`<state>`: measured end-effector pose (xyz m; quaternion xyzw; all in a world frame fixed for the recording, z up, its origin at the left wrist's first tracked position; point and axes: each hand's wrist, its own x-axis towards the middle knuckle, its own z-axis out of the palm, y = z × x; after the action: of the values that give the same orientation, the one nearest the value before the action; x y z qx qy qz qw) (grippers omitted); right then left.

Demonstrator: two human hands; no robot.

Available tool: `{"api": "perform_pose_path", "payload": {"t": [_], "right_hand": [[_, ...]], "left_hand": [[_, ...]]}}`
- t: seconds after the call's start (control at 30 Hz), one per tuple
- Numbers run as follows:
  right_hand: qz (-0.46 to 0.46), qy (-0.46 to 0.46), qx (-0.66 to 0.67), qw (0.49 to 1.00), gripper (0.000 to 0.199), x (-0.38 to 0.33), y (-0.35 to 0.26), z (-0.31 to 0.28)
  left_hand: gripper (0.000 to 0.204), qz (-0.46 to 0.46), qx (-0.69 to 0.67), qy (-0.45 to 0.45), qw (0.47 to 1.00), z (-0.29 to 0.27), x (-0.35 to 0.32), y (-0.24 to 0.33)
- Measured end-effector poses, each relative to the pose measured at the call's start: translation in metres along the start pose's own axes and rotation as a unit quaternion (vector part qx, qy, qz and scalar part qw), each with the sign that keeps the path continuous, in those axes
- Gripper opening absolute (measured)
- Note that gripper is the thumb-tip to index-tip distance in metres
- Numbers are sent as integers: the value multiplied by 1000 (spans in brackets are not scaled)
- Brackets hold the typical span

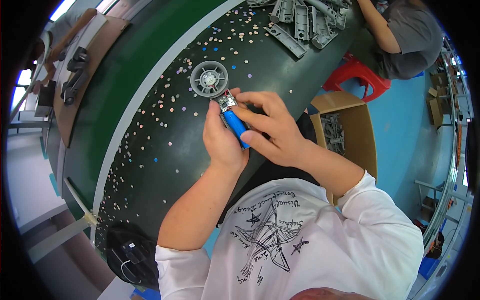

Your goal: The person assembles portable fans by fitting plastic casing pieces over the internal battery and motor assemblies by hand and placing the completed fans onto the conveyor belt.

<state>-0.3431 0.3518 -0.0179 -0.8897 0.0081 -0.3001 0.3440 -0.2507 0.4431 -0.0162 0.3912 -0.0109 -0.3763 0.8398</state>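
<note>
My left hand (223, 142) cups a small assembly from the left, fingers wrapped around it. Its parts are a blue cylindrical battery (235, 127) and a small circuit board (227, 102) at the upper end. A round grey fan housing (209, 79) with spokes and a pale hub sits just beyond the board, and thin red wires show between them. My right hand (272, 127) closes on the same assembly from the right; its fingers press at the board and its thumb lies by the battery's lower end. The fingertips partly hide the board's edge.
Small round discs are scattered over the dark green table (200, 130). Grey plastic shells (302, 25) pile up at the far right, near another person's arm (382, 27). A red stool (357, 77) and a cardboard box (367, 132) of grey parts stand right. A black bag (131, 255) lies lower left.
</note>
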Motion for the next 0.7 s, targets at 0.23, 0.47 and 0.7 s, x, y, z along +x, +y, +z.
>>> {"api": "perform_pose_path", "payload": {"t": [0.23,0.47,0.7], "right_hand": [[82,1,103,991,39,13,2,-7],[89,4,68,994,40,18,1,0],[54,-14,68,996,40,23,10,-4]], "left_hand": [[39,-16,-20,-63,998,-9,2,-1],[39,3,-11,-33,999,-6,0,-3],[38,-19,-5,-6,1000,5,-2,1]]}}
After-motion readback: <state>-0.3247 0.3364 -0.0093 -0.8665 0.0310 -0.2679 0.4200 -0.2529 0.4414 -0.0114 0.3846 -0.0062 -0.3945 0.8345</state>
